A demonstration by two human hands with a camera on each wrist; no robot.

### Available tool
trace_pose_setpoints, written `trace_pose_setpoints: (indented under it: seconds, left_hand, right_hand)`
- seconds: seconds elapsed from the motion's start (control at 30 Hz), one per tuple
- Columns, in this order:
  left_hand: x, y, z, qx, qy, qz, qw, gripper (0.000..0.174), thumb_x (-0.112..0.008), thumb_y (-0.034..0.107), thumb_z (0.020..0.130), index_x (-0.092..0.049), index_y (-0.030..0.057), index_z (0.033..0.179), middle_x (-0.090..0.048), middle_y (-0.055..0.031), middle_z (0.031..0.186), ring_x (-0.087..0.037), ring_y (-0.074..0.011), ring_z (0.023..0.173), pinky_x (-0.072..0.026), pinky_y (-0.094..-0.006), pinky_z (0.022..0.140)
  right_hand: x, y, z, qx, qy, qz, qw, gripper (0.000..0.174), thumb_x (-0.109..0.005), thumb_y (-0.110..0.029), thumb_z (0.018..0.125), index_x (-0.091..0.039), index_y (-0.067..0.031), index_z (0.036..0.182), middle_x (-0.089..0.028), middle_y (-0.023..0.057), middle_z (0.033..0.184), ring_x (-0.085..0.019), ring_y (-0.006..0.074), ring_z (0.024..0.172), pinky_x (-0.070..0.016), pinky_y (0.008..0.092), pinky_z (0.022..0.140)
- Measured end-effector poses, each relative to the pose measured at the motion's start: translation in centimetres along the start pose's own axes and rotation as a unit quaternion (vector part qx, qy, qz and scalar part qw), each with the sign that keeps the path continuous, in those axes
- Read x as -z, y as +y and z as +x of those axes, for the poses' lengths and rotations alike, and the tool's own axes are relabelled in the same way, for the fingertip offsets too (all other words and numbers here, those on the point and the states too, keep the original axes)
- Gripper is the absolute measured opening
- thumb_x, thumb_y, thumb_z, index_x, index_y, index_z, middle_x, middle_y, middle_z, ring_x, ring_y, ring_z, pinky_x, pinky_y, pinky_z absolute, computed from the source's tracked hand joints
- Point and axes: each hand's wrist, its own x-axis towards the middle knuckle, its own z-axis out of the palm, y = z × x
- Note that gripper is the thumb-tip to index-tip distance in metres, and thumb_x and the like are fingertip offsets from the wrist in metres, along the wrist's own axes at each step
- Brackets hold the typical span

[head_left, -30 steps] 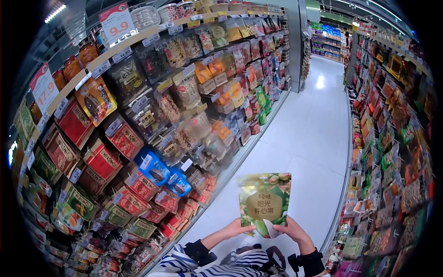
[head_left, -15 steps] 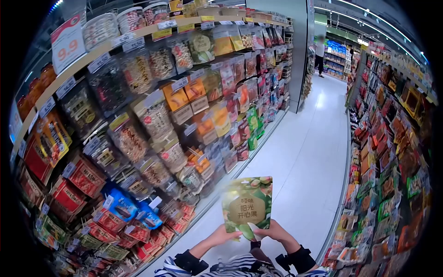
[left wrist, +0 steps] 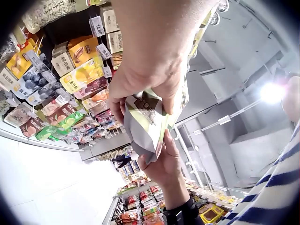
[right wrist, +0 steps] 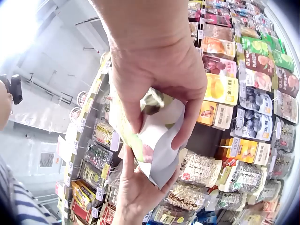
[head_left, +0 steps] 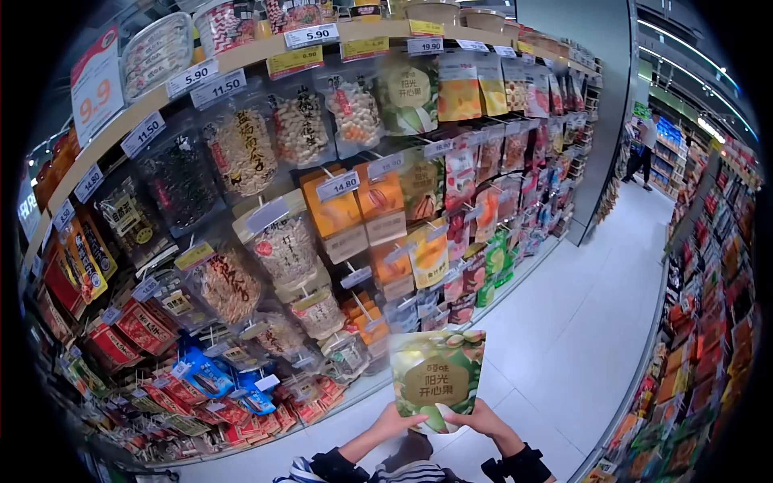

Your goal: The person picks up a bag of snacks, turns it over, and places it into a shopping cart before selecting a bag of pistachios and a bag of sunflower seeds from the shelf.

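A green pouch of pistachios (head_left: 437, 378) with a gold label is held upright by its lower corners in the head view. My left hand (head_left: 393, 424) grips the lower left corner, its thumb across the front. At the lower right corner my right hand (head_left: 481, 424) grips in the same way. From below, the left wrist view shows the pouch's pale folded base (left wrist: 145, 126) between both hands. A matching green pouch (head_left: 409, 92) hangs in the top row of the shelf wall ahead, under a 19.90 price tag (head_left: 425, 45).
Bagged nuts, dried fruit and snacks hang on pegs along the left shelf wall (head_left: 241, 153). Price tags line its top ledge (head_left: 241, 58), with tubs above. A pale floor aisle (head_left: 555, 338) runs to the right, beside another snack rack (head_left: 692, 354). A person (head_left: 644, 145) stands far off.
The head view has swung left and closer to the left shelves, so the aisle now lies further right. Both hands keep hold of the pouch, which sits lower in view.
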Motion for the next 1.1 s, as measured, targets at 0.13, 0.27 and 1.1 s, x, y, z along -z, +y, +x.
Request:
trace_pose_setpoints:
  seconds: [0.13, 0.27, 1.1]
  left_hand:
    - [2.9, 1.3, 4.0, 0.011, 0.019, 0.015, 1.000, 0.032, -0.063, 0.009, 0.072, -0.052, 0.0001, 0.100, -0.058, -0.0051, 0.090, -0.055, -0.0099, 0.075, -0.0463, -0.0234, 0.060]
    - [5.0, 3.2, 8.1, -0.019, 0.084, -0.011, 0.996, 0.036, -0.066, 0.017, 0.070, -0.053, 0.0005, 0.099, -0.058, -0.0053, 0.088, -0.055, -0.0103, 0.074, -0.0464, -0.0239, 0.061]
    - [8.6, 17.0, 22.0, -0.253, 0.236, -0.027, 0.938, 0.059, -0.070, 0.004, 0.061, -0.040, -0.0014, 0.111, -0.052, -0.0091, 0.102, -0.051, -0.0163, 0.090, -0.0426, -0.0298, 0.077]
  right_hand:
    - [1.9, -2.1, 5.1, -0.051, -0.053, -0.009, 0.997, 0.041, -0.061, -0.019, 0.076, -0.046, 0.0002, 0.109, -0.054, 0.0053, 0.098, -0.051, 0.0127, 0.085, -0.0444, 0.0267, 0.072]
    - [3.6, -4.2, 10.9, -0.001, -0.086, -0.009, 0.996, 0.042, -0.058, -0.023, 0.078, -0.045, -0.0013, 0.111, -0.052, 0.0039, 0.099, -0.050, 0.0115, 0.086, -0.0444, 0.0263, 0.071]
    - [21.7, -25.6, 33.5, 0.302, -0.208, -0.009, 0.930, 0.035, -0.059, -0.019, 0.075, -0.050, 0.0018, 0.101, -0.051, 0.0112, 0.102, -0.053, 0.0201, 0.091, -0.0408, 0.0305, 0.081]
